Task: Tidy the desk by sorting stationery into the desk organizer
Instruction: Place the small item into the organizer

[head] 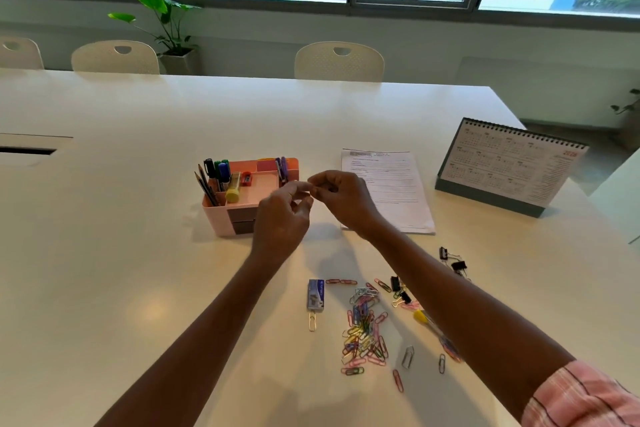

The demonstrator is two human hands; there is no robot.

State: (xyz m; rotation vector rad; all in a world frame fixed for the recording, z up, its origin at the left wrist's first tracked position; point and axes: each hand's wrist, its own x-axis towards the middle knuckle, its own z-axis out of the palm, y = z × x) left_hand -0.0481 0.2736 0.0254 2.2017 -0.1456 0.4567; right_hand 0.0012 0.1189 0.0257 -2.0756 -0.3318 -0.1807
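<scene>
A pink desk organizer (216, 217) stands mid-table, holding markers (221, 172), pencils, a yellow-capped tube, a red sharpener (246, 178) and purple pens. My left hand (282, 218) and my right hand (341, 199) meet just right of the organizer, fingertips pinched together; whatever they pinch is too small and blurred to make out. Near me lie a heap of coloured paper clips (363, 333), a small blue staple box (316, 294), black binder clips (458, 265) and a yellow-tipped pen (433, 324) partly under my right forearm.
A printed paper sheet (394, 191) lies right of the organizer, and a desk calendar (505, 166) stands at the far right. White chairs (339, 61) line the table's far edge, with a potted plant (169, 28) by the window. A cable slot (27, 150) opens at left.
</scene>
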